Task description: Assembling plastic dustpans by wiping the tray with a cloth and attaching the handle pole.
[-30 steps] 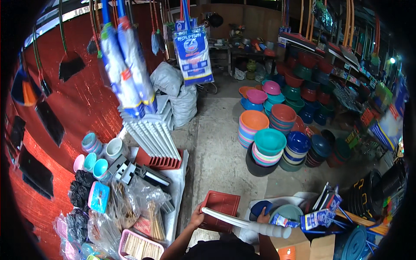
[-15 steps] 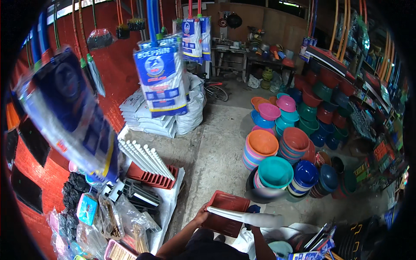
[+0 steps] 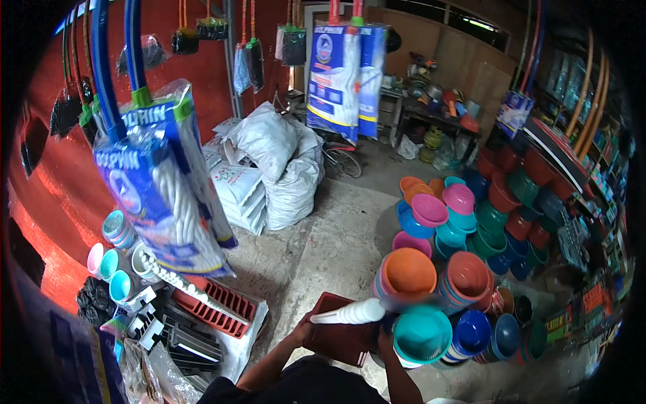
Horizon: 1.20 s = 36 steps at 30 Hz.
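Note:
In front of my body I carry a dark red dustpan (image 3: 340, 339), held low over the floor. A white handle (image 3: 350, 313) lies across its top; its thick right end looks ribbed and smeared. My left hand (image 3: 303, 330) is closed around the pan's left edge, near the handle's thin end. At the right edge, my right hand (image 3: 385, 342) grips the pan, its fingers partly hidden in shadow. Just right of that hand stands a stack of basins topped by a teal one (image 3: 422, 334). A dark blurred shape (image 3: 414, 301) crosses above it.
Bagged mop heads (image 3: 161, 195) hang at the left, and more bagged mops (image 3: 344, 81) hang ahead. Stacked red dustpans (image 3: 225, 306) with white handles lie on a white sheet at the left. White sacks (image 3: 269, 155) are piled behind. Basin stacks (image 3: 406, 273) line the right side.
My view has shifted forward and turned, so the hanging mops and basin stacks sit elsewhere in the picture. Both hands keep hold of the dustpan; its white handle appears shorter.

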Tool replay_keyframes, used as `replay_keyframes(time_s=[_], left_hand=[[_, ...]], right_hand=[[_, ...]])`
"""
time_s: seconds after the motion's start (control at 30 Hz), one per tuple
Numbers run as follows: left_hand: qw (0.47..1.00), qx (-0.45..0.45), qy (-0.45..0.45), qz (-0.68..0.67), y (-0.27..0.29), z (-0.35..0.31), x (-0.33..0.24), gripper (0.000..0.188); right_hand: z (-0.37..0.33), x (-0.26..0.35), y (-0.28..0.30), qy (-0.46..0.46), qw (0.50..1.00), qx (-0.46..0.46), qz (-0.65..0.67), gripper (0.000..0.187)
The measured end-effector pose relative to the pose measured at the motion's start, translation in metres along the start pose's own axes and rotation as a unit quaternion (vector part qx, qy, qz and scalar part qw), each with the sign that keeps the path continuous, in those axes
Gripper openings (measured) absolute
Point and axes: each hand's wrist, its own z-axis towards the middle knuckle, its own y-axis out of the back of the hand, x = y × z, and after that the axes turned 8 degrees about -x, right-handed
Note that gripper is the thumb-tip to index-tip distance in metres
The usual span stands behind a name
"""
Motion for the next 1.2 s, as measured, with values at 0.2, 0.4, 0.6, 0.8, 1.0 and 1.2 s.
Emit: replay_keyframes(time_s=[0.2, 0.4, 0.6, 0.8, 1.0, 1.2], left_hand=[[0.995, 0.076, -0.047, -0.035, -0.03, 0.009, -0.109, 0.056], [0.99, -0.127, -0.058, 0.009, 0.026, 0.042, -0.09, 0.048], [0.908, -0.415, -0.044, -0.019, 0.033, 0.052, -0.063, 0.046], [0.83, -0.501, -0.081, -0.231, -0.065, 0.055, -0.124, 0.063], [0.766, -0.542, -0.13, -0.319, -0.075, 0.068, -0.098, 0.056], [0.689, -0.576, -0.184, -0.4, -0.08, 0.064, -0.124, 0.055]], right_hand=[[0.052, 0.099, -0.048, 0.066, 0.994, 0.067, -0.059, 0.047], [0.085, 0.205, -0.134, 0.074, 0.982, 0.154, -0.074, 0.05], [0.14, 0.256, -0.22, 0.11, 0.923, 0.357, -0.097, 0.042], [0.186, 0.287, -0.296, 0.139, 0.844, 0.515, -0.064, 0.038], [0.194, 0.312, -0.368, 0.162, 0.759, 0.61, -0.162, 0.032], [0.15, 0.359, -0.429, 0.169, 0.633, 0.713, -0.249, 0.032]])
